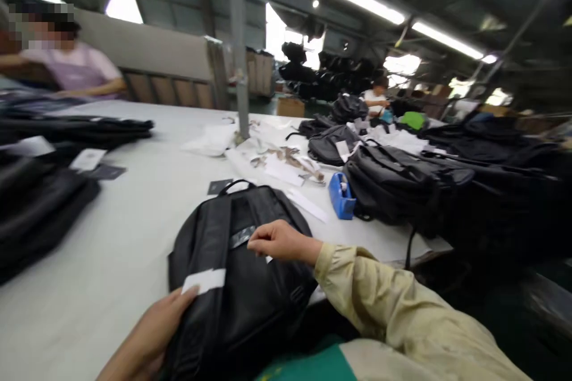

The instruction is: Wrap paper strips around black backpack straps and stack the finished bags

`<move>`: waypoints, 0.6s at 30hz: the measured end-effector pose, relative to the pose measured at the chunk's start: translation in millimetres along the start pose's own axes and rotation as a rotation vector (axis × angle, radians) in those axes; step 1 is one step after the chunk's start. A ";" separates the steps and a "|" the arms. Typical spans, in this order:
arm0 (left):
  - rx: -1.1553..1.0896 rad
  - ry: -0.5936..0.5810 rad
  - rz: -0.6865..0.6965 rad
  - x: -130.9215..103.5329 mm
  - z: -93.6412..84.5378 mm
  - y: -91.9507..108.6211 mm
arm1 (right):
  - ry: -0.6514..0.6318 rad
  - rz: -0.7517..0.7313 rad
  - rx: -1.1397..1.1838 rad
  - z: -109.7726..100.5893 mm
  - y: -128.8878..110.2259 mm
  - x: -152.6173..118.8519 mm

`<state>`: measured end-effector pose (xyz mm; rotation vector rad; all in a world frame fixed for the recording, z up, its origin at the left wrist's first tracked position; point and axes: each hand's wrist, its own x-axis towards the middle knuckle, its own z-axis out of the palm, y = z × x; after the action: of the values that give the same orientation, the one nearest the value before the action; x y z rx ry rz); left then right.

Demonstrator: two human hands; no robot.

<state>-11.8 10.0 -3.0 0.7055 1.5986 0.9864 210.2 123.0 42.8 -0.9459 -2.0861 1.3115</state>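
Note:
A black backpack [250, 286] lies at the table's front edge with its shoulder straps facing up. My left hand [156, 324] grips the left side of it, the thumb lying on a strap beside a white wrapping [205, 281]. The rest of the left fingers are hidden under the backpack's side. Above the middle of the backpack is my right hand [279, 240], its fingers pinched together. Whatever that pinch holds, if anything, cannot be made out. Just left of those fingertips a small shiny patch [242, 237] shows between the straps.
A blue tape dispenser [342, 196] stands to the right on the white table [134, 238]. Black bags [397, 178] are heaped beyond it, with more black bags [40, 202] at left. Paper scraps [281, 166] lie around a metal post [239, 41]. A co-worker [75, 65] is at the far left.

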 end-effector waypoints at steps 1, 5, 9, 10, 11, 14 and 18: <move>-0.073 -0.017 -0.076 -6.1 -5.4 -7.7 | -0.054 -0.031 -0.037 13.2 -7.0 7.8; -0.113 0.005 0.013 -7.0 -3.7 -15.1 | -0.155 0.030 -0.056 54.4 -16.6 28.1; -0.059 0.018 0.085 -3.1 2.0 -17.7 | -0.199 0.103 -0.129 75.6 -10.8 29.7; -0.047 0.022 0.093 -2.9 2.2 -19.2 | -0.191 0.131 -0.174 78.5 -8.4 29.2; -0.029 0.028 0.108 -2.8 2.1 -20.8 | -0.173 0.164 -0.222 80.5 -6.1 28.9; 0.053 0.071 0.172 -1.1 2.1 -25.0 | -0.120 0.244 -0.335 82.5 0.2 29.8; 0.164 0.117 0.234 2.7 2.3 -27.9 | -0.164 0.362 -0.319 77.4 6.8 29.8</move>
<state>-9.0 -0.6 -28.9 0.9799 1.7417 1.0893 138.0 104.3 6.0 -1.4523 -2.3785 1.2815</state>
